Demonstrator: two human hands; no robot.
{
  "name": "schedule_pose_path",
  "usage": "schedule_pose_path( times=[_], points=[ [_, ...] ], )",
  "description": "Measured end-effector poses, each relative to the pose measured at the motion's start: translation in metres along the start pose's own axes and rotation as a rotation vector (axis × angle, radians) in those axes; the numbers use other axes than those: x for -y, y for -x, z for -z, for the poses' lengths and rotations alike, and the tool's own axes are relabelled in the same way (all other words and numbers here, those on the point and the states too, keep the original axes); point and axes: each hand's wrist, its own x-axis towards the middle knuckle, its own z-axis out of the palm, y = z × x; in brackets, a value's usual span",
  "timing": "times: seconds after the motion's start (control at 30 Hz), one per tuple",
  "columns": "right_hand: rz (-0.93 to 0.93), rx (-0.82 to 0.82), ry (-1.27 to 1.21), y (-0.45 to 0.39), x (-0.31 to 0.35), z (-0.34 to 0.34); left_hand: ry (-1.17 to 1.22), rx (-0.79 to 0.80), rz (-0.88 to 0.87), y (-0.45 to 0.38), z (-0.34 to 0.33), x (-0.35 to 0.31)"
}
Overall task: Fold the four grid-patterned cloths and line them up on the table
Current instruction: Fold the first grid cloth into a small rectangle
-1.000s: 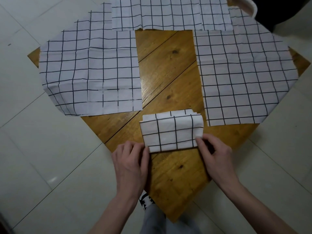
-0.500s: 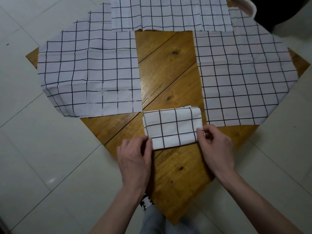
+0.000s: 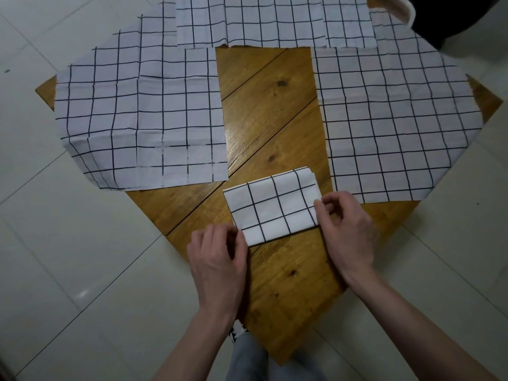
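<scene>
You've got matt woven folded cloth [image 3: 272, 207] on a glossy varnished wood table [image 3: 264, 105]; around it, shiny floor tiles [image 3: 68, 270].

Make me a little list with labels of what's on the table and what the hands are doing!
Surface: brown wooden table
Folded: one small white black-grid cloth, near edge
Unfolded: three flat white black-grid cloths, left, far, right
Left hand: pinches folded cloth's near-left corner
Right hand: pinches its right end
Done: one of four
</scene>
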Motion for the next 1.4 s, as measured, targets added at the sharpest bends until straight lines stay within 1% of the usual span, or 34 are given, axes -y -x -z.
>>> schedule_pose_path(
  times=[0.1,0.13,0.17,0.2,0.27,0.33,0.37,0.43,0.5,0.57,0.63,0.73,0.83,0.97,1.07,1.17,1.27,1.4],
  points=[
    [-0.062,-0.032,-0.097,0.004,0.004,0.002,0.079,-0.034,0.108,0.001,0.001,-0.007],
    [-0.062,-0.053,-0.136,0.008,0.006,0.004,0.122,-0.051,0.143,0.001,0.003,-0.011],
    [-0.023,-0.078,-0.155,0.013,0.009,0.005,0.154,-0.065,0.152,0.003,0.006,-0.015],
    [0.057,-0.094,-0.148,0.021,0.012,0.006,0.163,-0.071,0.127,0.006,0.008,-0.018],
    [0.300,-0.054,-0.065,0.038,0.017,0.006,0.129,-0.041,-0.009,0.016,0.012,-0.021],
    [0.564,0.102,0.092,0.054,0.022,0.005,0.068,0.064,-0.164,0.029,0.012,-0.019],
    [0.664,0.192,0.184,0.061,0.022,0.004,0.024,0.138,-0.235,0.036,0.010,-0.017],
    [0.762,0.323,0.343,0.069,0.018,-0.002,-0.089,0.265,-0.333,0.046,0.005,-0.009],
    [0.755,0.396,0.434,0.071,0.010,-0.007,-0.192,0.337,-0.356,0.050,0.001,-0.001],
    [0.720,0.451,0.494,0.069,0.002,-0.010,-0.256,0.377,-0.356,0.049,-0.001,0.004],
    [0.703,0.492,0.537,0.067,-0.003,-0.012,-0.294,0.388,-0.364,0.048,-0.002,0.006],
    [0.699,0.511,0.564,0.065,-0.005,-0.010,-0.342,0.395,-0.376,0.048,-0.002,0.007],
    [0.683,0.499,0.566,0.063,-0.009,-0.005,-0.393,0.427,-0.407,0.045,0.001,0.013],
    [0.630,0.464,0.589,0.060,-0.021,0.005,-0.418,0.454,-0.399,0.038,0.007,0.024],
    [0.604,0.447,0.594,0.057,-0.031,0.009,-0.446,0.464,-0.435,0.034,0.013,0.031],
    [0.580,0.414,0.582,0.055,-0.039,0.013,-0.448,0.456,-0.446,0.029,0.017,0.037],
    [0.539,0.373,0.548,0.054,-0.042,0.016,-0.433,0.430,-0.417,0.028,0.018,0.039],
    [0.501,0.364,0.509,0.056,-0.041,0.012,-0.407,0.417,-0.404,0.029,0.018,0.037]
  ],
)
